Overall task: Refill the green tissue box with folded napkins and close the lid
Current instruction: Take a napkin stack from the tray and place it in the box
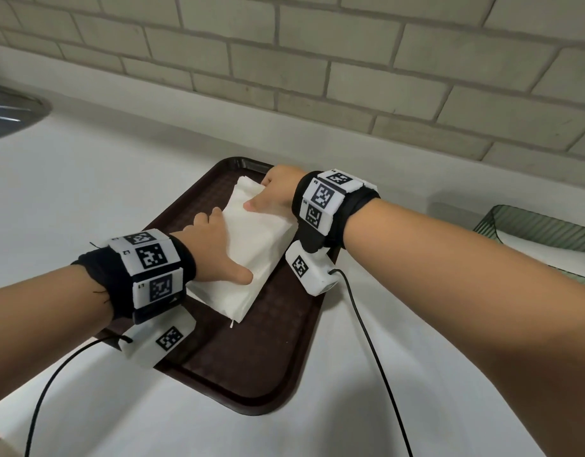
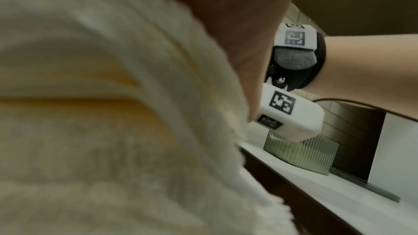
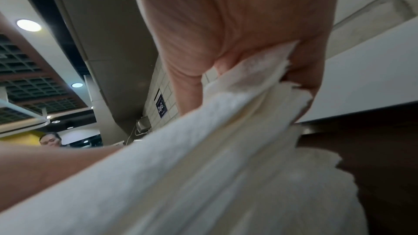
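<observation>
A thick stack of white folded napkins (image 1: 251, 255) lies at an angle on a dark brown tray (image 1: 268, 357). My left hand (image 1: 220, 245) grips its near left side, thumb on top and fingers down the edge. My right hand (image 1: 261, 194) grips the far end; in the right wrist view its fingers (image 3: 309, 71) and thumb pinch the napkin stack (image 3: 203, 167). The left wrist view is mostly filled by the napkin stack (image 2: 101, 113). The ribbed translucent green tissue box (image 1: 542, 225) stands on the counter at the right edge, apart from both hands; the green tissue box (image 2: 312, 155) also shows past my right wrist.
The tray sits on a white counter (image 1: 86, 192) below a brick wall (image 1: 317, 61). A metal sink (image 1: 10, 110) is at far left. Black cables (image 1: 370, 341) trail from both wrist cameras. A flat greyish plate (image 2: 371, 192) lies beside the box.
</observation>
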